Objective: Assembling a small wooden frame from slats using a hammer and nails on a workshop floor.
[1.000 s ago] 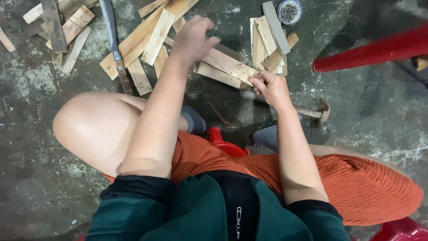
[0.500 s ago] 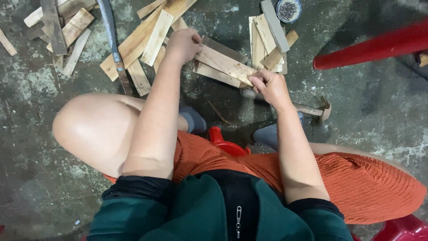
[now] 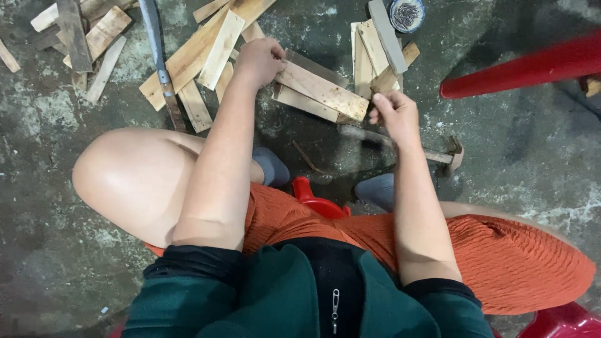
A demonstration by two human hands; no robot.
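Note:
My left hand (image 3: 260,59) grips the left end of a pale wooden slat (image 3: 322,91), which lies across other slats on the concrete floor. At the slat's right end my right hand (image 3: 394,114) has its fingertips pinched together. Anything between those fingertips is too small to make out. A hammer (image 3: 438,153) lies on the floor just below my right hand, its handle partly hidden by the wrist. I sit low on a red stool (image 3: 316,200) with my knees apart.
More loose wooden slats (image 3: 206,44) are scattered at the top left, with a long blade (image 3: 158,53) lying among them. A round tin of nails (image 3: 407,14) sits at the top by upright slats (image 3: 375,50). A red bar (image 3: 526,66) slants across the upper right.
My left hand came down from above the pile and closed on the slat's left end. My right hand stayed at the right end.

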